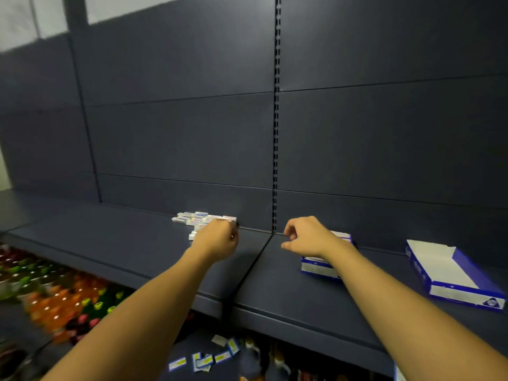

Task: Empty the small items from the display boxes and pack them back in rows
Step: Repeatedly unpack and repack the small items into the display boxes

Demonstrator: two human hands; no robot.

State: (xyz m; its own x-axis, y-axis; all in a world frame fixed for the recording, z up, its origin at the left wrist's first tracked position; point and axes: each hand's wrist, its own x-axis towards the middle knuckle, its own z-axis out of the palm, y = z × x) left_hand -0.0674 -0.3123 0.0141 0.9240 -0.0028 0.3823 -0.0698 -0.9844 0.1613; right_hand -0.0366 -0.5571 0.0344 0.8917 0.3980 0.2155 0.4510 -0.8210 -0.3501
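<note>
The small packets (204,219) lie heaped at the far middle of the shelf (110,243); they look light, stiff and slippery, best pinched by their long edges. The left hand (217,239) curls onto the heap; whether it grips one cannot be told. The right hand (305,237) hangs loosely curled, holding nothing. Two boxes: one (319,264) under the right wrist, one (450,273) emptied far right. The packets are too blurred to count.
</note>
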